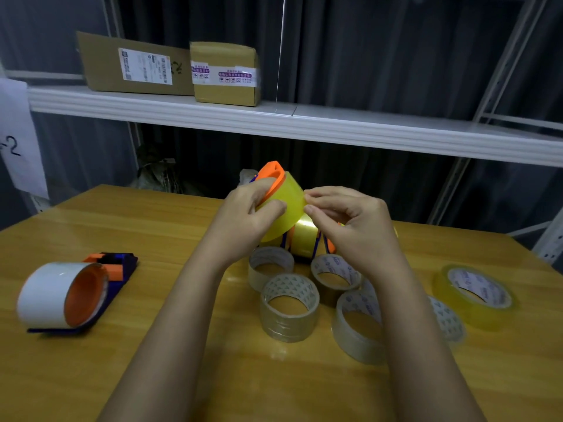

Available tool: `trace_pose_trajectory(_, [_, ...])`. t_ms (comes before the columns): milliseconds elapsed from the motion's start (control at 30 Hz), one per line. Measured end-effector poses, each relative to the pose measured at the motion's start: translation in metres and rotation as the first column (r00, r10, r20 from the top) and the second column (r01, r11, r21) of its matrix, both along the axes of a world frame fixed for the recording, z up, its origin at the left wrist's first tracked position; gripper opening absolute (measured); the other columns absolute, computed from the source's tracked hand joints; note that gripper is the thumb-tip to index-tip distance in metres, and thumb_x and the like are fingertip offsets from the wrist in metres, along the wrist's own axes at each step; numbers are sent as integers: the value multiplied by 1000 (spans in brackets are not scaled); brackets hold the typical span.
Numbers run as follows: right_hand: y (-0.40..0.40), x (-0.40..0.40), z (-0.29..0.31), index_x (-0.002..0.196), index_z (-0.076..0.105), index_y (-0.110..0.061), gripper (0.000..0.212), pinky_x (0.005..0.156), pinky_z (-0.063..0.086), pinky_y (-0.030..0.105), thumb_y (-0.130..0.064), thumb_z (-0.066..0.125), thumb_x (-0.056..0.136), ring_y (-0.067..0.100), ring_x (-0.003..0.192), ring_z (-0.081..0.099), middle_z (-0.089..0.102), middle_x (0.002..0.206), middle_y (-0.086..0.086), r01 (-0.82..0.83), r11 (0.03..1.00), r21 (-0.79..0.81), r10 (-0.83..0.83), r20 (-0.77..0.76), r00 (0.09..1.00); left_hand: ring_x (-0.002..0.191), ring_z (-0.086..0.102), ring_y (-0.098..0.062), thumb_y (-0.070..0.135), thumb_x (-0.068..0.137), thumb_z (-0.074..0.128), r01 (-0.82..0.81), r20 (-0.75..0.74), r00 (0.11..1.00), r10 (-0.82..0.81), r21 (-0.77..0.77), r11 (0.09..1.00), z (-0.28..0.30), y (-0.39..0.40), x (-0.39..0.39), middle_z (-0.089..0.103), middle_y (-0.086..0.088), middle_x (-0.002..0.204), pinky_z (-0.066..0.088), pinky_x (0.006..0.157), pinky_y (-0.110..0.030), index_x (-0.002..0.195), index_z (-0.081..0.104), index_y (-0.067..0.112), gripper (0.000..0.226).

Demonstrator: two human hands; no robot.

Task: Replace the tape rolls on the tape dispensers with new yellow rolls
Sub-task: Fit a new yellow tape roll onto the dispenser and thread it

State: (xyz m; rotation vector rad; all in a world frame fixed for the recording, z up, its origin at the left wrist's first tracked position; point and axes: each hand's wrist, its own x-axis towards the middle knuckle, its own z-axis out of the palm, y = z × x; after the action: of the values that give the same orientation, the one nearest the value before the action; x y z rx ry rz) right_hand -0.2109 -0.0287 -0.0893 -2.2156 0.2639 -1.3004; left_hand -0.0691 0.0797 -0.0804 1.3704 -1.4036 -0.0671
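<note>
Left hand (249,208) grips the yellow tape roll (285,208) on an orange-and-blue dispenser (272,175); right hand (350,214) pinches its edge. Second dispenser (112,266) lies left, five used rolls (289,306) near.

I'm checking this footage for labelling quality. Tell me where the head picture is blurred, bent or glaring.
Head view: dim, with soft focus throughout. The white tape roll on the dispenser at the left edge is smeared. The wide lens bows the shelf and stretches the forearms. Glare streaks the table and the yellow roll that the left hand grips; the right hand looks fairly sharp.
</note>
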Motion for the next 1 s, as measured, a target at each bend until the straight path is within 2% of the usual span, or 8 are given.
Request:
trace_pose_trajectory(267, [1, 4, -2, 97, 76, -6, 13, 80, 52, 12, -6, 67, 86, 5, 95, 65, 71, 95, -1, 97, 986, -138, -93, 37, 995, 63, 42, -42, 38, 79, 47, 1, -13, 1000, -1, 2, 1000, -2, -2, -1, 42, -28, 69, 36, 56, -55, 79, 48, -12, 50])
trace_pose_trajectory(433, [2, 3, -2, 102, 74, -1, 17, 80, 48, 5, -4, 69, 86, -1, 102, 60, 68, 103, -1, 21, 999, -43, -21, -6, 1000, 66, 45, -44, 39, 78, 47, 8, -39, 999, -8, -8, 1000, -2, -1, 1, 47, -29, 71, 38, 58, -53, 86, 52, -14, 54])
trace_pose_trajectory(667, [0, 1, 0, 96, 76, -10, 13, 80, 54, 18, -9, 67, 87, 4, 92, 67, 73, 94, -3, 105, 991, -79, -101, 57, 993, 65, 44, -45, 40, 78, 47, 28, -47, 998, -28, -4, 1000, 1, -1, -4, 46, -29, 71, 38, 56, -55, 83, 50, -14, 54])
trace_pose_trajectory(833, [1, -4, 0, 101, 75, -15, 14, 84, 57, 29, -15, 68, 88, 2, 99, 67, 73, 102, -4, 15, 999, 51, -15, -5, 1000, 66, 46, -43, 42, 77, 47, 2, -54, 999, -2, 0, 1000, 0, -1, -2, 47, -30, 74, 39, 57, -55, 86, 53, -12, 55])
trace_pose_trajectory(1000, [3, -1, 1, 98, 76, -13, 13, 87, 56, 28, -16, 73, 85, 2, 102, 66, 72, 105, -1, 36, 998, 56, -35, -29, 999, 65, 46, -42, 42, 76, 48, -14, -62, 998, 13, -5, 1000, 0, -1, -3, 47, -29, 73, 39, 56, -53, 82, 53, -8, 50])
